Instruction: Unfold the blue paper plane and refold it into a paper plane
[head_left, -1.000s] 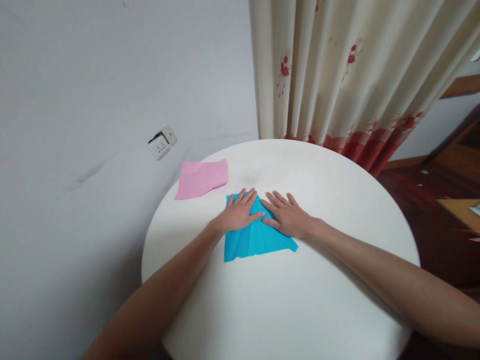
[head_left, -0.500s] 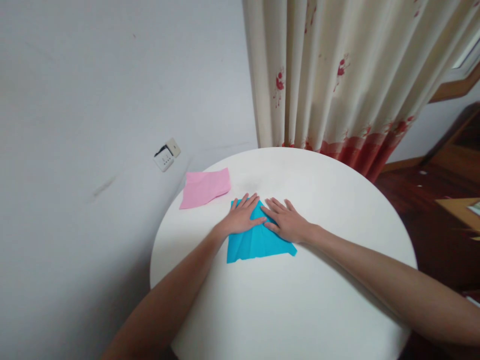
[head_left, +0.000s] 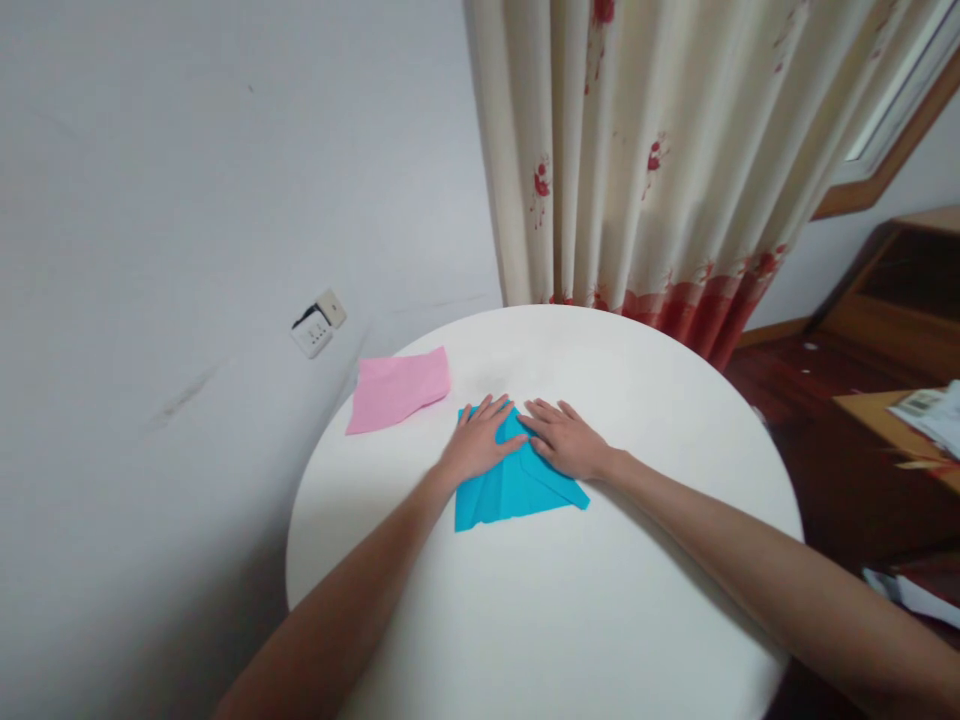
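Head view: one pale wall (head_left: 187, 150); one round white table (head_left: 600, 600), set against it; one cream curtain (head_left: 697, 120), red floral print, red lower band, behind the table; one blue sheet (head_left: 517, 490), creased, slanted at right, lying near the table's middle under both hands; one pink sheet (head_left: 397, 390), flat near the left rim; left hand (head_left: 478, 447) and right hand (head_left: 571, 447), palms down, fingers spread, gripping nothing, thumb tips close, contact between them unclear; one white socket (head_left: 313, 335), wall-mounted.
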